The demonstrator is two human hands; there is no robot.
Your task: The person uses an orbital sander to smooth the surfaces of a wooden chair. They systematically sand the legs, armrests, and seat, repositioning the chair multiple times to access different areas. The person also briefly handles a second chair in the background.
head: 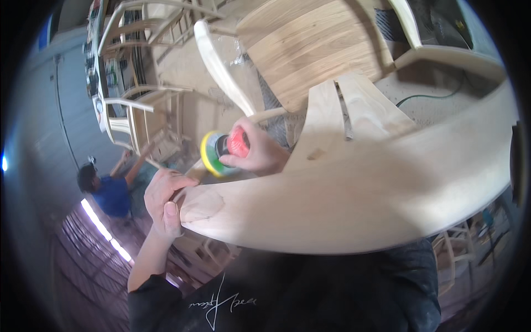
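A wooden chair with a wide curved top rail (315,211) stands before me, its slotted back splat (323,120) running down to the plank seat (311,45). At the left end of the rail, my left hand (166,199) grips the wood, thumb on the near side. Beyond the rail, my right hand (261,149) is closed around the red body of a small handheld disc sander (220,153) with a green and yellow pad. The sander's pad faces left, near the rail's end and the curved arm; whether it touches wood cannot be told. The rail hides my right forearm.
A pale chair leg (220,66) juts up left of the seat. Unfinished chair frames (141,116) stand at the upper left, beside a person in a blue shirt (112,197). A green hose or cord (431,96) lies on the cardboard at the right. More chair frames (452,253) are at the lower right.
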